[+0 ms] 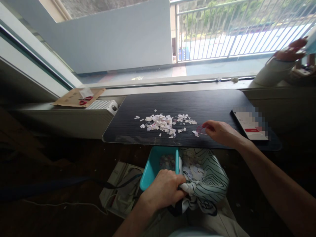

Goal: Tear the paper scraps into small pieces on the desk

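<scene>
A heap of small white and pink paper scraps (164,123) lies on the dark table (209,102). My right hand (221,132) rests on the table just right of the heap, fingers curled toward a scrap and a thin clear piece (200,131). Below the table's front edge, my left hand (164,191) is closed round the rim of a teal bin (154,164) and the edge of a striped cloth bag (209,184). Both the bin and the bag hold paper scraps.
A card or booklet (249,125) lies at the table's right end. Red scissors (85,99) sit on a brown envelope (71,98) on the sill, next to a white device (103,105). Another person's arm (278,67) reaches in at the far right. Cables and a power strip (120,191) lie on the floor.
</scene>
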Motion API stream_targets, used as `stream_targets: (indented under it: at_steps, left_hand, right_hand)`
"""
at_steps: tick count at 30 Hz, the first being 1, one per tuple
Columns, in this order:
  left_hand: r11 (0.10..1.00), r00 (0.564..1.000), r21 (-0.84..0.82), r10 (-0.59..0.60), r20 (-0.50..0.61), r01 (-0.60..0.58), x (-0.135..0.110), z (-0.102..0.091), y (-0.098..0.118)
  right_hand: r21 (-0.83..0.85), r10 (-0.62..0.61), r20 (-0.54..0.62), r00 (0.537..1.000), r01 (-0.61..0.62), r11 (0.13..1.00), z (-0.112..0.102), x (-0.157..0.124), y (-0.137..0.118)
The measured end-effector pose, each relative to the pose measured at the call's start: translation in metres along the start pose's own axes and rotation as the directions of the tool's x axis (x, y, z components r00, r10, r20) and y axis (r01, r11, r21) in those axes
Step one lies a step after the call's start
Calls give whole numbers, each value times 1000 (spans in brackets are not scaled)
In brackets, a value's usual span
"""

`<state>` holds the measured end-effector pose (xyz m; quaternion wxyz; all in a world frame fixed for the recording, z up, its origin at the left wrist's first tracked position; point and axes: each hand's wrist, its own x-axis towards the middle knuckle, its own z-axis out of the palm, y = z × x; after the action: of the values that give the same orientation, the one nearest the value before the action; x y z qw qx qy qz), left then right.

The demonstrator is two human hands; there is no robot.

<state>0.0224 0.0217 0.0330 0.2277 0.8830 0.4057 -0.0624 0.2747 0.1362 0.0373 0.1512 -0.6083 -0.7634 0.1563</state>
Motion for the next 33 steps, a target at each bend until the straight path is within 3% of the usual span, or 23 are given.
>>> stream_targets:
  at_steps: [8,14,22,27,33]
  left_hand:
    - [1000,999,0,-17,27,17,1,-2,1]
    - [999,1000,-30,13,4,-13,3,1,2]
    - [999,1000,-38,7,23,-6,5,2,4]
    - [999,1000,-32,15,22,-15,6,1,4]
    - [999,1000,-35,14,22,-13,8,3,4]
  right_hand:
    - [16,-33,37,999,33,999,1,-5,3]
    - [10,22,-44,999,-22,1000,3,-2,9]
    - [-32,27,-56,998,-29,999,0,3,10]
    - [-24,-25,-19,999,25,999,-1,-5,8]
    - [-47,35,-52,998,-37,998,-1,-12,9]
